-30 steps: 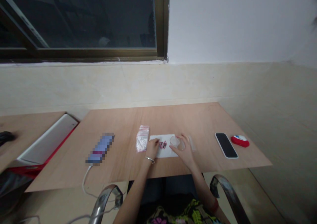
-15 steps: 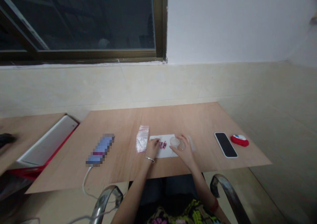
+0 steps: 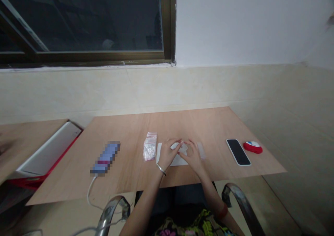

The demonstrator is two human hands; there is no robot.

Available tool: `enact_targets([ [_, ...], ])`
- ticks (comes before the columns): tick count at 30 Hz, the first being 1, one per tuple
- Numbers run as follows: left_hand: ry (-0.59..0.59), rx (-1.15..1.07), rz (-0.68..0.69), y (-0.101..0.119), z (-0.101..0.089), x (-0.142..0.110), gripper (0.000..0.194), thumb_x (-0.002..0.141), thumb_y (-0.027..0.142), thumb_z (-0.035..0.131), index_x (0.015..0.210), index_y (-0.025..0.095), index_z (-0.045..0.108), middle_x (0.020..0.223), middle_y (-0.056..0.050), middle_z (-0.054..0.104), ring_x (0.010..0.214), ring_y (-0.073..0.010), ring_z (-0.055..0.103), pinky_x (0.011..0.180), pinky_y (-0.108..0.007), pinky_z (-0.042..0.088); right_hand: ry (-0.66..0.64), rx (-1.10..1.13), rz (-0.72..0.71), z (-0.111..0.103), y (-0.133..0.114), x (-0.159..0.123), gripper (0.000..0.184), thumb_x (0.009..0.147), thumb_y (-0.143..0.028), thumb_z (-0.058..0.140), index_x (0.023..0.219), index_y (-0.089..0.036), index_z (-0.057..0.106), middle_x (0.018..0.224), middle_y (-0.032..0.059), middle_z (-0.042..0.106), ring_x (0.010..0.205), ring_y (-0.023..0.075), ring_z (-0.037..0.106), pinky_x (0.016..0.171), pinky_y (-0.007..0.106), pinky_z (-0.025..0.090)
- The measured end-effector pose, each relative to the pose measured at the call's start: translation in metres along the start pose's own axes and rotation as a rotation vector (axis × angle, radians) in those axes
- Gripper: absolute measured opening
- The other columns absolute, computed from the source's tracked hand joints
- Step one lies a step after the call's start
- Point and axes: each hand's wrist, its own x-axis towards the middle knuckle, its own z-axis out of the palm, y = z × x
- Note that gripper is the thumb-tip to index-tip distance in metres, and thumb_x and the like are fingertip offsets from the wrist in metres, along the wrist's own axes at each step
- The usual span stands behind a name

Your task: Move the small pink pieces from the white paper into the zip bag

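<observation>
Over a white sheet [image 3: 179,161] on the table, my two hands are close together. My right hand [image 3: 193,156] curls its thumb and fingers around a small clear round container [image 3: 184,148], seen only in part. My left hand [image 3: 168,154], with a silver bangle at the wrist, has its fingertips pinched at the container's left side. Whatever is between those fingertips is too small to make out. The small pink pieces on the sheet are hidden behind my left hand. A stack of clear zip bags [image 3: 150,148] lies left of the sheet, and a clear bag [image 3: 201,150] is just right of my right hand.
A phone with a blurred screen [image 3: 105,157] and a white cable [image 3: 90,190] lies at the left. On the right are a dark-screened phone [image 3: 238,152] and a red and white object [image 3: 252,147]. Metal chair arms [image 3: 113,210] flank me below the table [image 3: 125,124].
My left hand has moved from the pink pieces rightward to the clear container, covering the pieces. My right hand stays nearly in place around the container.
</observation>
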Motion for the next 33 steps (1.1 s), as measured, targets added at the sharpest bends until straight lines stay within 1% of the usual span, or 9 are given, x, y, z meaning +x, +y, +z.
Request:
enact_targets([
  [4, 0.114, -0.008, -0.091, -0.029, 0.011, -0.004, 0.022, 0.083, 0.029, 0.053, 0.096, 0.018, 0.066, 0.098, -0.006, 0.068, 0.092, -0.0177, 0.061, 0.084, -0.032, 0.047, 0.039, -0.012, 0.016, -0.006, 0.001, 0.001, 0.046, 0.067, -0.042, 0.069, 0.106, -0.021, 0.057, 0.121, 0.0107, 0.048, 0.116, 0.0243, 0.045, 0.097, 0.042, 0.039],
  [6, 0.124, 0.062, -0.139, -0.049, 0.018, -0.006, 0.022, 0.083, 0.027, 0.052, 0.096, 0.017, 0.066, 0.098, -0.006, 0.068, 0.093, -0.0181, 0.061, 0.086, -0.033, 0.045, 0.058, -0.012, 0.024, -0.008, 0.001, 0.000, 0.045, 0.066, -0.041, 0.070, 0.104, -0.021, 0.058, 0.120, 0.0107, 0.049, 0.114, 0.0246, 0.047, 0.096, 0.043, 0.039],
  [10, -0.050, 0.321, -0.248, -0.080, 0.036, -0.011, 0.022, 0.081, 0.023, 0.052, 0.096, 0.017, 0.067, 0.092, -0.007, 0.069, 0.089, -0.0189, 0.061, 0.084, -0.032, 0.042, 0.063, -0.006, 0.032, -0.009, 0.003, -0.002, 0.045, 0.066, -0.040, 0.070, 0.104, -0.020, 0.058, 0.118, 0.0110, 0.049, 0.113, 0.0250, 0.047, 0.096, 0.043, 0.039],
  [15, -0.184, 0.556, -0.380, -0.094, 0.055, -0.016, 0.021, 0.079, 0.023, 0.051, 0.088, 0.015, 0.068, 0.088, -0.011, 0.069, 0.089, -0.0219, 0.060, 0.082, -0.033, 0.039, 0.076, -0.009, 0.020, -0.008, 0.009, -0.001, 0.044, 0.065, -0.040, 0.071, 0.103, -0.020, 0.058, 0.118, 0.0109, 0.049, 0.113, 0.0252, 0.047, 0.097, 0.042, 0.038],
  [21, -0.145, 0.530, -0.403, -0.098, 0.062, -0.012, 0.019, 0.077, 0.019, 0.051, 0.083, 0.015, 0.068, 0.086, -0.011, 0.068, 0.086, -0.0212, 0.060, 0.080, -0.032, 0.038, 0.086, -0.017, 0.031, -0.010, 0.012, -0.001, 0.043, 0.065, -0.038, 0.071, 0.102, -0.021, 0.057, 0.118, 0.0103, 0.048, 0.114, 0.0258, 0.046, 0.096, 0.043, 0.039],
  [26, -0.123, 0.466, -0.390, -0.096, 0.057, -0.010, 0.020, 0.076, 0.016, 0.051, 0.087, 0.015, 0.067, 0.086, -0.009, 0.068, 0.083, -0.0197, 0.060, 0.077, -0.031, 0.040, 0.094, -0.035, 0.036, -0.011, 0.014, -0.003, 0.044, 0.064, -0.040, 0.072, 0.101, -0.021, 0.058, 0.117, 0.0106, 0.049, 0.112, 0.0259, 0.047, 0.096, 0.043, 0.040],
  [29, 0.006, 0.282, -0.370, -0.080, 0.043, -0.004, 0.024, 0.076, 0.018, 0.052, 0.096, 0.015, 0.064, 0.083, -0.007, 0.067, 0.075, -0.0167, 0.060, 0.072, -0.028, 0.043, 0.096, -0.042, 0.030, -0.009, 0.018, -0.004, 0.045, 0.064, -0.040, 0.072, 0.102, -0.021, 0.057, 0.117, 0.0111, 0.049, 0.112, 0.0260, 0.047, 0.095, 0.043, 0.040],
  [31, 0.122, 0.123, -0.316, -0.061, 0.029, 0.003, 0.027, 0.076, 0.020, 0.055, 0.102, 0.015, 0.062, 0.078, -0.004, 0.066, 0.073, -0.0155, 0.060, 0.070, -0.027, 0.044, 0.089, -0.052, 0.025, -0.007, 0.020, -0.005, 0.046, 0.063, -0.040, 0.072, 0.102, -0.021, 0.057, 0.117, 0.0112, 0.049, 0.112, 0.0264, 0.047, 0.095, 0.044, 0.040],
  [33, 0.154, 0.016, -0.212, -0.036, 0.013, 0.011, 0.027, 0.074, 0.021, 0.058, 0.101, 0.017, 0.062, 0.077, -0.002, 0.065, 0.074, -0.0147, 0.060, 0.071, -0.027, 0.045, 0.080, -0.061, 0.019, -0.004, 0.020, -0.005, 0.046, 0.063, -0.040, 0.072, 0.102, -0.021, 0.058, 0.117, 0.0111, 0.050, 0.113, 0.0268, 0.047, 0.095, 0.044, 0.040],
])
